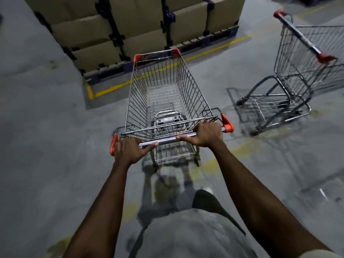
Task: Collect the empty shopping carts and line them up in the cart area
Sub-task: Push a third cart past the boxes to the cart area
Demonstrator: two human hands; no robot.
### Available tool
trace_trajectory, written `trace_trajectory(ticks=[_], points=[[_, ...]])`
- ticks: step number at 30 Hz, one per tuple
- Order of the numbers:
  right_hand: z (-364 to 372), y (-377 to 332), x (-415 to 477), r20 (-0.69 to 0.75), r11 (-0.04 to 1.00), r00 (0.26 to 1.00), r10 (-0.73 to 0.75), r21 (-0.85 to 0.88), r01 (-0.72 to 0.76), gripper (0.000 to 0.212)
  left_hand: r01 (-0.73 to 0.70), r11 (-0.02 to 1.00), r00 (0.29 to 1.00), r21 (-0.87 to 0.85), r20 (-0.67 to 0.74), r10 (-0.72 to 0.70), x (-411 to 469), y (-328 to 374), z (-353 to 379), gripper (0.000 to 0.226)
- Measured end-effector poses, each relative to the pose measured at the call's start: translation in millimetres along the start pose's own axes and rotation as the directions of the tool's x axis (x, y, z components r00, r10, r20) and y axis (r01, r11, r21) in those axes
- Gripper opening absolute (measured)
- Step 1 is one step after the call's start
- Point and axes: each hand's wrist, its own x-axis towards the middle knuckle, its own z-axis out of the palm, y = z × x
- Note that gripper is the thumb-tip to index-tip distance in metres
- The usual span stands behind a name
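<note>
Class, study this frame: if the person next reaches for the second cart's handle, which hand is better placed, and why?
Right. The right hand grips the handle nearest the second cart; the left hand would cross over.

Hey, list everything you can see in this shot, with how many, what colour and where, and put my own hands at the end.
held cart: one, silver wire with orange corner caps, centre, basket empty
handle bar: one, chrome with orange ends, near end of the held cart
second cart: one, silver wire, red-ended handle, standing free at right, partly cut off by the frame edge
cardboard boxes: several, tan, stacked at top left and top centre
pallets: dark blue, under the boxes, number unclear
floor lines: yellow, painted on grey concrete around the stack
left hand: closed on the handle bar's left end
right hand: closed on the handle bar's right end
</note>
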Motion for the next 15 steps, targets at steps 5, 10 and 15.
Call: trace_trajectory(ticks=[5,10,15], points=[[0,2,78,-0.03,0.997,0.997,-0.071,0.008,0.071,0.104,0.091,0.995,0.995,0.047,0.024,-0.093,66,-10,9,0.094],[-8,6,165,0.03,0.985,0.985,-0.17,0.011,0.169,0.095,0.179,0.982,0.984,0.062,-0.009,-0.178,130,-13,11,0.093],[-11,5,249,0.127,0.957,0.949,-0.289,0.037,0.287,0.1,0.281,0.96,0.96,0.01,0.015,-0.281,188,-20,8,0.097]])
